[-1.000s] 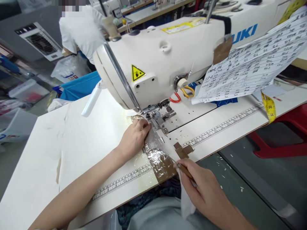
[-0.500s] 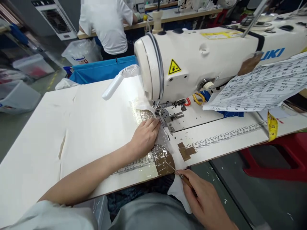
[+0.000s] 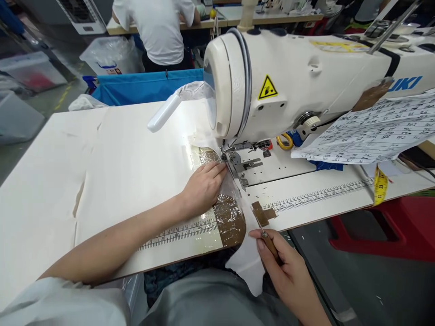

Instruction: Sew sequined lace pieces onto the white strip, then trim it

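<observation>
My left hand (image 3: 205, 185) lies on a strip of thin white fabric (image 3: 250, 244), fingers together and fingertips pressed down just in front of the presser foot (image 3: 224, 156) of a white sewing machine (image 3: 272, 86). Its thumb is hidden. Beside the table's front edge, my right hand (image 3: 283, 267) is closed around the wooden handle of an awl (image 3: 269, 244). The awl's thin metal shaft points up and away, past the right side of the fabric. The fabric runs from the presser foot over the table edge and hangs down between my right hand and my lap.
Brown tape under clear film (image 3: 231, 222) and a printed ruler (image 3: 180, 235) are stuck to the white table (image 3: 112, 181). On the right are a paper sheet (image 3: 370, 131), a yellow tape measure (image 3: 380, 185) and a red stool (image 3: 384, 231). Another person (image 3: 156, 31) works behind a blue cloth bin (image 3: 149, 86).
The awl has turned from pointing left over the brown tape to pointing up beside the fabric. The fabric's hanging end has shifted left. My left hand stays by the presser foot; the view has shifted slightly.
</observation>
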Available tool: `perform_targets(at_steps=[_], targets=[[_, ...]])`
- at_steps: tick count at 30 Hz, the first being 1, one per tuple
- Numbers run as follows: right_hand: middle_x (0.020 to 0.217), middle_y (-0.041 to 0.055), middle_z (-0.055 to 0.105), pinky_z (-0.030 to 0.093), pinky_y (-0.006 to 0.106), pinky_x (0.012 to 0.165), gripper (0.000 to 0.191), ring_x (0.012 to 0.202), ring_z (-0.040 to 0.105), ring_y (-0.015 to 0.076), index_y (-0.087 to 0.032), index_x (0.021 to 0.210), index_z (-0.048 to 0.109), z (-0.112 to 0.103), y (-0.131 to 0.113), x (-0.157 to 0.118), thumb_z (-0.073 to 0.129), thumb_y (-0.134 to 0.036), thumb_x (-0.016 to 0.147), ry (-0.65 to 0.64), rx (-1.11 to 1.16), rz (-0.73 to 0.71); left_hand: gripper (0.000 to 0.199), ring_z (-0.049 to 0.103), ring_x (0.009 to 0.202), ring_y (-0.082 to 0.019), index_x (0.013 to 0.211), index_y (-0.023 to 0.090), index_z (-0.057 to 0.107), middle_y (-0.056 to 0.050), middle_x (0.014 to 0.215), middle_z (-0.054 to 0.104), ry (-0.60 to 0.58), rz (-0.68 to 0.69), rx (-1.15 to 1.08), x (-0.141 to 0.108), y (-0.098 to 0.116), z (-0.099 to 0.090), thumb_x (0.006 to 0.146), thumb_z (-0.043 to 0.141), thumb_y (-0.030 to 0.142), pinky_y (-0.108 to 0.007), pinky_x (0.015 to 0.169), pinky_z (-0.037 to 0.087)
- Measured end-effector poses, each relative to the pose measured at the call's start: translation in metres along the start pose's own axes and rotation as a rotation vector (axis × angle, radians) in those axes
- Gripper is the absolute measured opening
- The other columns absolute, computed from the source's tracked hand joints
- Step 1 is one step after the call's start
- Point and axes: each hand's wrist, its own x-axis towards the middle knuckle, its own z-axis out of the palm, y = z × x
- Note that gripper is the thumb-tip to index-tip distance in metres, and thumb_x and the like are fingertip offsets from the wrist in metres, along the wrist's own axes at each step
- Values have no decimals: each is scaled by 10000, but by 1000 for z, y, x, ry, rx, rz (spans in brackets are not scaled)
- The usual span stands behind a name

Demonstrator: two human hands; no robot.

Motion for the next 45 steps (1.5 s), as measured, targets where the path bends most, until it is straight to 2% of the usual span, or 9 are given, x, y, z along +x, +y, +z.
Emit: perform_targets(at_steps=[6, 9, 11, 14, 16, 23, 27, 36, 45], targets=[[671, 12, 645, 470, 211, 489, 411, 576, 601, 151, -212, 981, 734, 9, -2, -5, 768, -543, 738, -46, 543, 464, 460, 481, 1307, -252, 1364, 14, 516, -158, 1422, 551, -40, 1, 20, 0, 2, -2, 923, 397, 71, -407, 1080, 417], [749, 41, 712, 534, 217, 545, 515, 633, 664, 177, -207, 1099, 734, 0, 8, -5, 808, -525, 701, -80, 466, 520, 408, 488, 1275, -248, 1303, 2, 560, -181, 1422, 538, -61, -8, 39, 1, 6, -4, 960, 353, 78, -382, 1037, 427], [974, 75, 756, 572, 209, 670, 556, 867, 712, 224, -213, 1165, 724, -7, 15, -5, 795, -533, 715, -49, 324, 497, 400, 503, 1226, -247, 1268, 5, 583, -180, 1404, 544, -60, -23, 40, 2, 6, -5, 981, 316, 88, -361, 979, 445], [1279, 78, 686, 562, 188, 814, 571, 1223, 599, 282, -214, 1180, 729, -12, 21, -5, 753, -577, 740, -14, 132, 442, 413, 519, 1159, -242, 1251, 8, 592, -163, 1350, 570, -68, -26, 17, 3, 4, -5, 987, 285, 86, -342, 920, 452], [1328, 88, 660, 565, 204, 833, 589, 1281, 557, 302, -208, 1188, 726, -10, 21, -5, 736, -597, 747, -7, 81, 418, 408, 524, 1142, -237, 1227, 15, 607, -155, 1310, 595, -81, -8, -1, 3, 3, -7, 986, 286, 85, -342, 919, 446], [1082, 131, 756, 585, 315, 825, 541, 1073, 689, 295, -188, 1172, 714, 4, 12, -10, 721, -567, 785, -74, 303, 386, 382, 520, 1195, -263, 1241, 59, 609, -165, 1326, 595, -55, 66, 54, -5, 5, -8, 953, 365, 119, -389, 969, 424], [1061, 111, 755, 572, 313, 818, 476, 1059, 686, 276, -197, 1171, 701, 10, 7, -10, 703, -525, 826, -5, 384, 370, 425, 504, 1221, -289, 1287, 31, 567, -199, 1357, 566, -25, 71, 45, -6, 6, -5, 920, 366, 101, -437, 1002, 411], [1065, 100, 727, 543, 268, 764, 454, 964, 668, 234, -196, 1144, 704, 7, -4, 6, 620, -552, 876, 52, 138, 196, 351, 511, 1077, -282, 1206, 25, 595, -182, 1212, 596, 48, -11, 13, 3, 3, -1, 967, 362, 137, -408, 886, 490], [708, -5, 563, 389, 229, 508, 417, 588, 466, 140, -216, 1198, 670, 2, -9, 20, 532, -508, 934, 8, 32, 152, 364, 536, 991, -235, 1165, 83, 625, -138, 1130, 639, 112, 101, -103, 1, -7, -1, 963, 323, 86, -382, 858, 499]])
